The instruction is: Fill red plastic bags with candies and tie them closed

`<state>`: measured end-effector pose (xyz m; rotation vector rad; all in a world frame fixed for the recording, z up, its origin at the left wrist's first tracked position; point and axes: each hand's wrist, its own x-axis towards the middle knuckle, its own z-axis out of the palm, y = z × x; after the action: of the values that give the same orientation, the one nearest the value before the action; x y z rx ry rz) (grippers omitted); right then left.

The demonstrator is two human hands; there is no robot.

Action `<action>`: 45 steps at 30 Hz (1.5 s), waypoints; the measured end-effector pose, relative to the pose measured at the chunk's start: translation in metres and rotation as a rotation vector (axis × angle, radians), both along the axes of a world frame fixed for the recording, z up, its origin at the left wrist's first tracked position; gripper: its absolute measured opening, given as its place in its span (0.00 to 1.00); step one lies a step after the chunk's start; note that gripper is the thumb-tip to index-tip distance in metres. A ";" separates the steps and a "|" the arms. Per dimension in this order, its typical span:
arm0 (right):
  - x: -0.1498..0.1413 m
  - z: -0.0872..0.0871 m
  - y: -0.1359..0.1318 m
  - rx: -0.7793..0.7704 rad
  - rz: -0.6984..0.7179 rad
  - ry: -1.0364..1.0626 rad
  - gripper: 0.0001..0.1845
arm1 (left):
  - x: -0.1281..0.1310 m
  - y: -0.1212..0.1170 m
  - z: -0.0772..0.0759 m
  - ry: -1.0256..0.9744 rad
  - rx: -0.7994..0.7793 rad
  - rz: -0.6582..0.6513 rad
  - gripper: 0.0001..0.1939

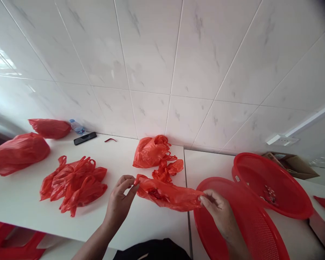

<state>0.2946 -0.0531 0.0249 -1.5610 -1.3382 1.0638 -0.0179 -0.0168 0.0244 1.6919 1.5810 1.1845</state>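
Observation:
A red plastic bag (173,196) is stretched sideways between my two hands above the white table, with something darker red showing inside its opening. My left hand (122,196) pinches the bag's left end between thumb and fingers. At the other end, my right hand (216,206) grips the bag's right corner, above the near red basket (249,206). Just beyond the held bag lie a crumpled red bag (168,169) and a fuller red bag (151,151) against the wall.
Several loose red bags (76,182) are heaped on the left. Behind them are a phone (85,138), a water bottle (77,127) and filled red bags (21,151). A second red basket (281,180) with small pieces stands right, beside a cardboard box (294,164). A tiled wall bounds the back.

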 end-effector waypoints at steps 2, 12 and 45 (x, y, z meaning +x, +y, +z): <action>-0.002 -0.006 -0.002 0.008 -0.015 0.024 0.15 | 0.001 -0.001 0.001 0.000 -0.010 -0.016 0.09; -0.018 -0.024 -0.005 -0.042 -0.155 0.451 0.13 | 0.026 -0.010 -0.006 -0.157 -0.246 -0.120 0.07; -0.092 -0.036 -0.024 -0.319 -0.013 0.293 0.29 | 0.067 -0.033 -0.024 0.196 -0.143 -0.534 0.06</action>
<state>0.2024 -0.0775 -0.0116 -1.5592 -0.9936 1.4894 0.0489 -0.0498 0.0007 2.0061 1.1670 0.6400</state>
